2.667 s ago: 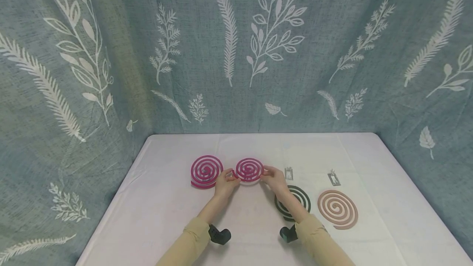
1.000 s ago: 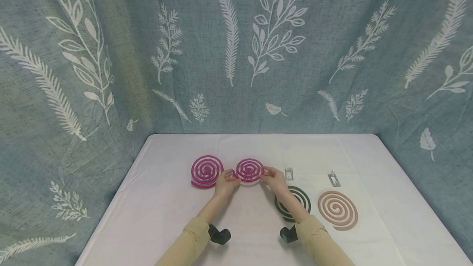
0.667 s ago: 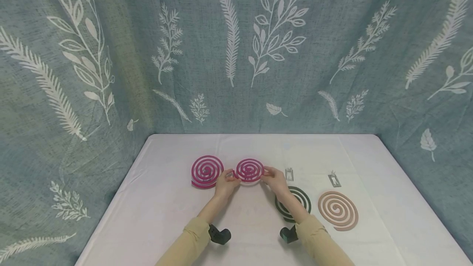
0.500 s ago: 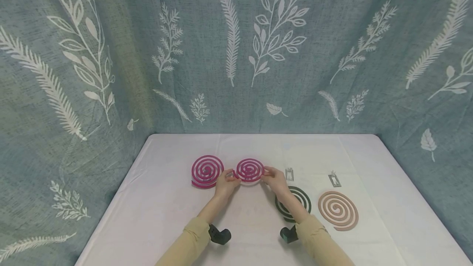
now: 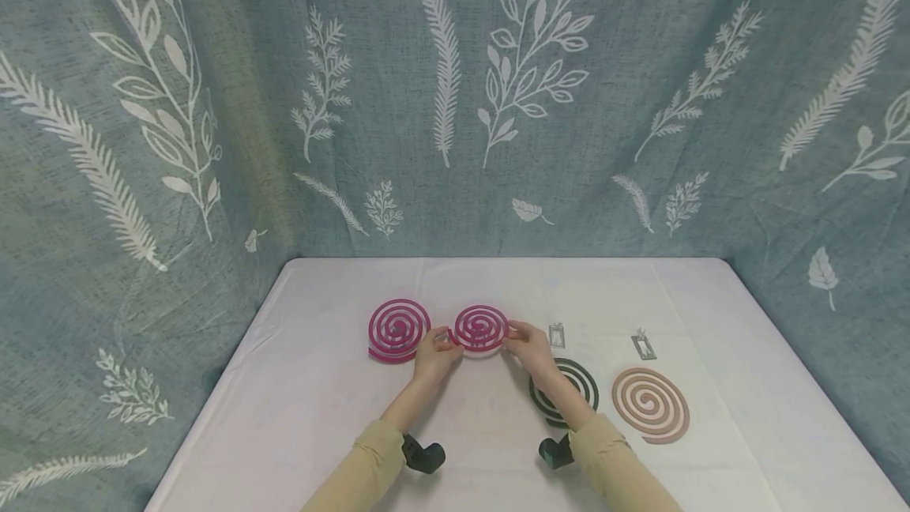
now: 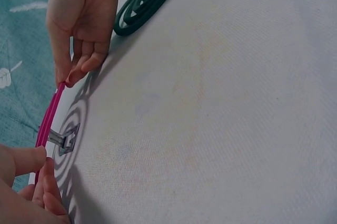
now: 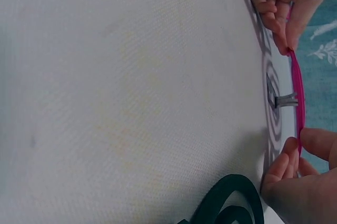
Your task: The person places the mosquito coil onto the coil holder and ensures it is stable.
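Note:
A pink mosquito coil (image 5: 481, 328) is held level a little above the table between both hands. My left hand (image 5: 432, 358) pinches its left edge, and my right hand (image 5: 529, 348) pinches the right edge between thumb and fingers. Beneath it a small metal coil stand (image 6: 67, 140) sits on the cloth, its upright prong reaching to the underside of the coil's middle, as the right wrist view also shows. Left of my left hand is a second pink coil (image 5: 399, 330), with a stand partly showing under its centre. Under my right forearm lies a dark green coil (image 5: 584, 385), partly hidden.
To the right a tan coil (image 5: 650, 405) lies flat on the white table (image 5: 284, 417). Two bare metal stands, one (image 5: 557, 335) behind the green coil and another (image 5: 643, 345) behind the tan one, rest there too. A patterned curtain (image 5: 455, 204) borders the far edge.
Almost nothing differs: both hands keep the pink coil in the same place over its stand. The head view has shifted very slightly.

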Demonstrator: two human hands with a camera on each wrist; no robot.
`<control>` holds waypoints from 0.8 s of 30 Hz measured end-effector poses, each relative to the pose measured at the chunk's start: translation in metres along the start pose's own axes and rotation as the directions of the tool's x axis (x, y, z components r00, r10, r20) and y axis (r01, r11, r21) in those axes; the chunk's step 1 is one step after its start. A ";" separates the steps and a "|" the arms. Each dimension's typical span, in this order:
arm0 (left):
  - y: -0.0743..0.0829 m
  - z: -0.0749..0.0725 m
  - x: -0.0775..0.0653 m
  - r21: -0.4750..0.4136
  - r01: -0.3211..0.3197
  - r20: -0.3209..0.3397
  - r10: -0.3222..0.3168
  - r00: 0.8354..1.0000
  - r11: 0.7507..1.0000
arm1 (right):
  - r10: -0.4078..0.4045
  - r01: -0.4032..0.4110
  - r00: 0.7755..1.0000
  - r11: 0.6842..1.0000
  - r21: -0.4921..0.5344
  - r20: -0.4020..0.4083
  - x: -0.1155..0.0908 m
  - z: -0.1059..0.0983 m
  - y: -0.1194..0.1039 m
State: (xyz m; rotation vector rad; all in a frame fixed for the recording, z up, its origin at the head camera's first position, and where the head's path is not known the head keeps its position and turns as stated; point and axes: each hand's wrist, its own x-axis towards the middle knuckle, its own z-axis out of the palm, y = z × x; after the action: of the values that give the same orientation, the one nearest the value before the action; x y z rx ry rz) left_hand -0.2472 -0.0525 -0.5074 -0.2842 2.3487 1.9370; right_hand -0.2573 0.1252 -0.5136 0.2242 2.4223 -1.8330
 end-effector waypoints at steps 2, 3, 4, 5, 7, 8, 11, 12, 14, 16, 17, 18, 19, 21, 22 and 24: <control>0.000 0.000 0.000 0.002 0.000 0.001 0.000 1.000 1.000 | 0.003 -0.003 1.000 1.000 0.000 -0.002 0.000 0.000 0.000; 0.000 0.000 0.000 0.004 0.001 0.001 -0.001 1.000 1.000 | 0.006 -0.006 1.000 1.000 0.001 -0.003 -0.001 0.000 -0.001; 0.000 0.000 0.000 0.005 0.003 0.000 -0.003 1.000 1.000 | 0.009 -0.009 1.000 1.000 0.001 -0.004 -0.001 0.001 -0.001; 0.001 0.000 0.000 0.006 0.003 -0.001 -0.003 1.000 1.000 | 0.013 -0.013 1.000 1.000 0.003 -0.004 -0.001 0.001 -0.001; 0.001 0.000 0.000 0.012 0.002 -0.004 -0.002 1.000 1.000 | 0.017 -0.017 1.000 1.000 0.005 -0.004 -0.001 0.001 -0.001; 0.001 0.000 0.000 0.011 0.004 -0.005 -0.004 1.000 1.000 | 0.018 -0.018 1.000 1.000 0.003 -0.004 -0.001 0.001 -0.001; 0.002 -0.001 -0.002 0.014 0.002 -0.005 -0.002 1.000 1.000 | 0.014 -0.014 1.000 1.000 0.001 -0.003 -0.001 0.000 -0.002; 0.003 -0.001 -0.002 0.013 0.003 -0.005 -0.002 1.000 1.000 | 0.013 -0.013 1.000 1.000 0.001 -0.003 -0.001 0.000 -0.002; 0.004 -0.001 -0.002 0.010 0.004 -0.004 -0.004 1.000 1.000 | 0.014 -0.014 1.000 1.000 0.003 -0.002 -0.001 0.001 -0.002; 0.004 -0.001 -0.002 0.011 -0.001 -0.002 0.001 1.000 1.000 | 0.015 -0.015 1.000 1.000 0.005 -0.002 -0.002 0.001 -0.003; 0.004 -0.001 -0.002 0.009 0.001 -0.003 -0.001 1.000 1.000 | 0.015 -0.015 1.000 1.000 0.004 -0.001 -0.002 0.001 -0.003; 0.004 -0.001 -0.002 0.007 0.001 -0.005 -0.001 1.000 1.000 | 0.016 -0.016 1.000 1.000 0.003 -0.001 -0.002 0.001 -0.003; 0.004 0.000 -0.002 0.008 0.001 -0.006 -0.001 1.000 1.000 | 0.016 -0.016 1.000 1.000 0.002 -0.001 -0.001 0.000 -0.002; 0.004 0.000 -0.002 0.013 -0.001 -0.008 0.001 1.000 1.000 | 0.016 -0.016 1.000 1.000 0.001 0.000 -0.001 0.000 -0.002; 0.004 0.000 -0.002 0.013 -0.001 -0.010 0.001 1.000 1.000 | 0.016 -0.016 1.000 1.000 0.001 0.001 -0.001 0.000 -0.002; 0.004 0.000 -0.003 0.013 0.003 -0.014 -0.002 1.000 1.000 | 0.019 -0.019 1.000 1.000 0.003 0.001 -0.001 0.000 -0.002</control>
State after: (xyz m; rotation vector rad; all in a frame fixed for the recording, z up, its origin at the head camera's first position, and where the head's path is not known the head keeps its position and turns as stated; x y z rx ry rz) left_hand -0.2454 -0.0519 -0.5025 -0.3005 2.3676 1.9238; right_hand -0.2563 0.1246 -0.5110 0.2453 2.4080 -1.8292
